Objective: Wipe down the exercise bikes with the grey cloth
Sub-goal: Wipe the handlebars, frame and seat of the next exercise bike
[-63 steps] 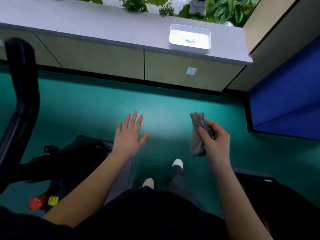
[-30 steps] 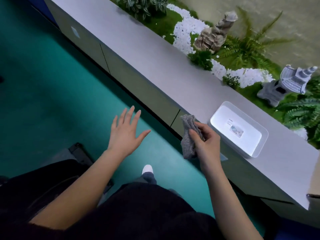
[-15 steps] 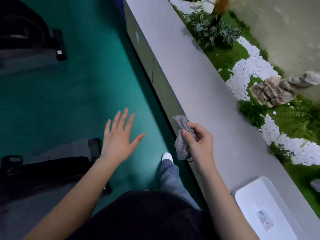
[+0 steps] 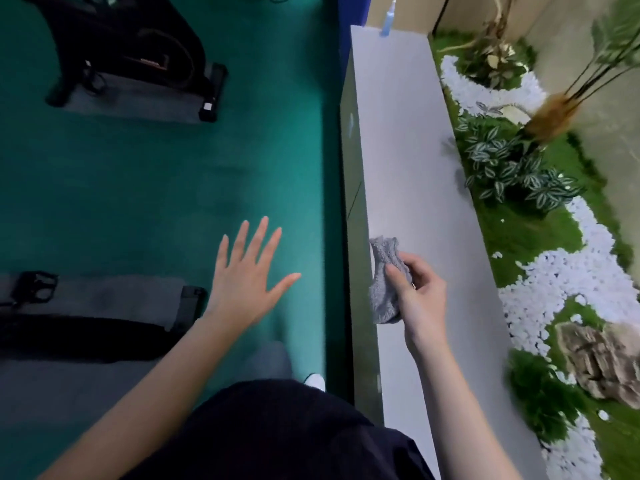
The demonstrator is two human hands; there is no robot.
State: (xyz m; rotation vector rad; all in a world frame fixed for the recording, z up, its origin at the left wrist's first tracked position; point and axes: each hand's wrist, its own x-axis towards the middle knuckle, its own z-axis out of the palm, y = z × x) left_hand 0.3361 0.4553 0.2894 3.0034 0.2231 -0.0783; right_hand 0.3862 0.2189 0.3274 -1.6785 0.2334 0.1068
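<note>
1. A green floor (image 4: 156, 174) fills the left half of the frame.
2. A long grey ledge (image 4: 408, 168) runs from the bottom centre up to the top centre.
3. A garden bed lies along the right side, with white pebbles (image 4: 561, 282), striped-leaf plants (image 4: 509, 171) and a brown rock (image 4: 595, 358) at the lower right.
4. One black exercise bike (image 4: 128, 46) stands in the upper left on a grey mat (image 4: 138, 105), well apart from both hands.
5. The black base of a second bike (image 4: 69, 337) shows at the left edge, lower down.
6. The left hand (image 4: 246, 282) is held flat over the floor at centre, fingers straight and spread, holding nothing.
7. The right hand (image 4: 420, 296), right of centre over the ledge's near edge, has its thumb and fingers curled round the cloth.
8. The grey cloth (image 4: 384, 278) is bunched in that hand, its ends sticking out above and below.
9. A pale blue spray bottle (image 4: 388, 19) stands upright on the ledge's far end, top centre.
</note>
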